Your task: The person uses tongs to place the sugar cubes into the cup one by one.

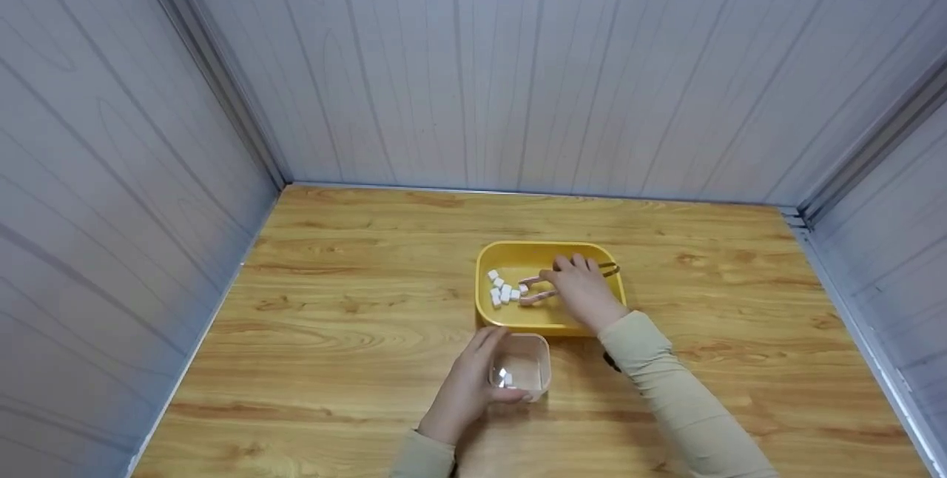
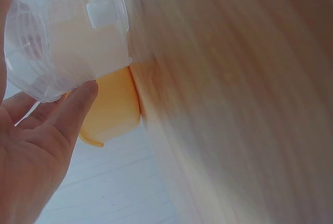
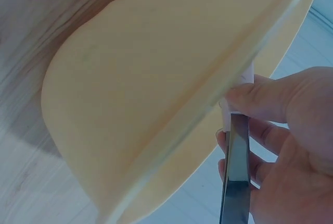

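Note:
My right hand (image 1: 584, 291) is over the yellow tray (image 1: 544, 245), gripping metal tongs (image 1: 610, 268) with pinkish tips. The tips lie inside the tray, one on either side of a white cube (image 1: 524, 288). Several more white cubes (image 1: 506, 293) are bunched at the tray's left end. In front of the tray, my left hand (image 1: 462, 388) holds a clear plastic container (image 1: 529, 361) with a few white cubes (image 1: 506, 376) in it. In the right wrist view, thumb and fingers pinch the tongs (image 3: 238, 156), whose tips are hidden behind the tray wall (image 3: 130, 78).
Both containers are on a wood-grain table (image 1: 355, 315). Pale panel walls (image 1: 473, 78) enclose it at the back and on both sides. The clear container is close to the tray's near side.

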A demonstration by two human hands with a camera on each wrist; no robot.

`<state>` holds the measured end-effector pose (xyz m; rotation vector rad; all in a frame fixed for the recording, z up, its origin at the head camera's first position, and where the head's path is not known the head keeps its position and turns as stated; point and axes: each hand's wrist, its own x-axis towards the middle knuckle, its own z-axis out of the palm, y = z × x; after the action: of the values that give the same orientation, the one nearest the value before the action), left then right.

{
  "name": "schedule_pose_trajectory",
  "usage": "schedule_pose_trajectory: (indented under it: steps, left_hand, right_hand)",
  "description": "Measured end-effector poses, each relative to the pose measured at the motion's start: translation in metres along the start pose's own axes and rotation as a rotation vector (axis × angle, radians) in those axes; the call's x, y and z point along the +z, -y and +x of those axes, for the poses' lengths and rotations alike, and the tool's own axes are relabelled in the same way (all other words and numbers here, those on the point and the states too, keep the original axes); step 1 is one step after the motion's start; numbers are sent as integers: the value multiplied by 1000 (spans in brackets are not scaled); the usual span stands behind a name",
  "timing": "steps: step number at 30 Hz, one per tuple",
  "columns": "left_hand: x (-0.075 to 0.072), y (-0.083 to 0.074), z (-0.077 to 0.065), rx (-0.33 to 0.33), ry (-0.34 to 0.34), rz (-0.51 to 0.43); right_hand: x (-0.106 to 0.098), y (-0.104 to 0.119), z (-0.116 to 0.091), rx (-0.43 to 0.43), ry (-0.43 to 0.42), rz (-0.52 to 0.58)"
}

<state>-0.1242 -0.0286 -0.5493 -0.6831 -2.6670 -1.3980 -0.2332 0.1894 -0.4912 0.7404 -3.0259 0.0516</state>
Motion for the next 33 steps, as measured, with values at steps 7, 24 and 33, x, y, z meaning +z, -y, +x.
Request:
schedule_pose_trajectory:
  steps: [7, 24, 33]
  left_hand:
    - [-1, 0, 0, -4, 6, -6]
    - [-1, -1, 1, 7, 8, 9]
    - [-2, -1, 1, 13, 6, 3]
  right_hand:
    - [1, 0, -1, -9, -11, 7]
    - [2, 0, -4, 0, -13, -13]
    - [4, -1, -5, -9, -42, 9]
